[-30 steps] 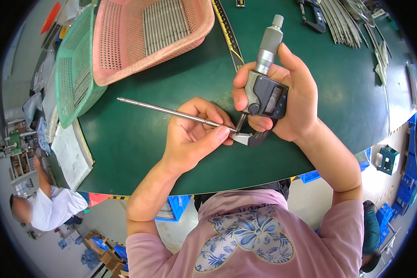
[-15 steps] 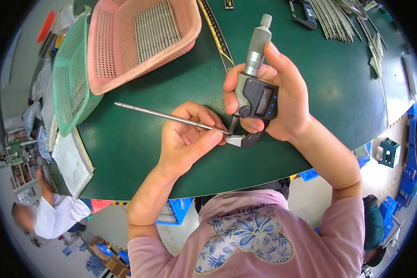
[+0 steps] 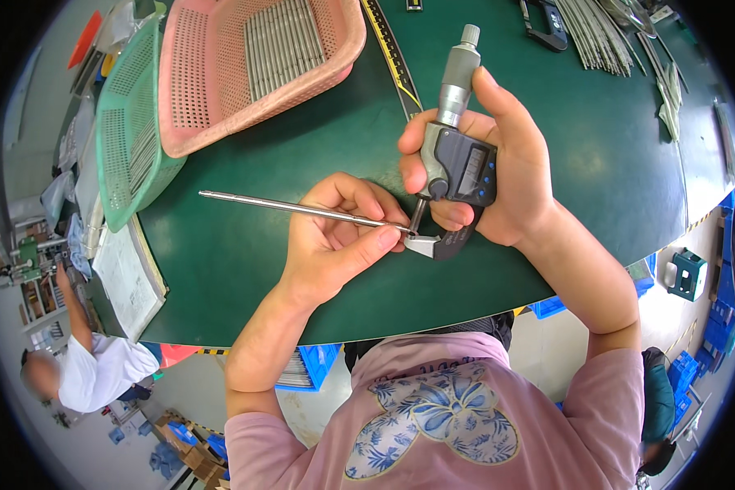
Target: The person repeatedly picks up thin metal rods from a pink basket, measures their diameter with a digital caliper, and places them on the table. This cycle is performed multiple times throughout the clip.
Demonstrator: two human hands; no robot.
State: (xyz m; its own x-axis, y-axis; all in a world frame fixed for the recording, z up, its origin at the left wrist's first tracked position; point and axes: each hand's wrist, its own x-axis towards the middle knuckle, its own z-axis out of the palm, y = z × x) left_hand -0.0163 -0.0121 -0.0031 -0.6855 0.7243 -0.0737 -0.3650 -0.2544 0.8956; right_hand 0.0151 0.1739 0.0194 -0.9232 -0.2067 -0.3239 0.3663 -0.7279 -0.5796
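Observation:
A thin, shiny metal rod (image 3: 253, 201) is pinched near its right end by the fingers of my left hand (image 3: 331, 237). Its far end points out to the left over the green table. My right hand (image 3: 514, 167) grips a digital micrometer (image 3: 463, 167) with a grey thimble and a dark body with a small screen. The micrometer stands upright, thimble up, with its jaws low beside my left fingertips. The rod's right tip sits at the gap between the jaws; whether both jaws touch it I cannot tell.
A pink basket (image 3: 220, 124) holding several metal rods (image 3: 284, 49) stands at the back left, beside a green basket (image 3: 106, 155). A paper booklet (image 3: 126, 278) lies at the left edge. Behind are a ruler (image 3: 390, 57), another micrometer (image 3: 545, 24) and loose rods (image 3: 588, 37). A person in white (image 3: 102, 371) is at far left.
Both hands, with the rod and micrometer, have shifted slightly right in the picture. The rod lies a little flatter. Both grips stay the same.

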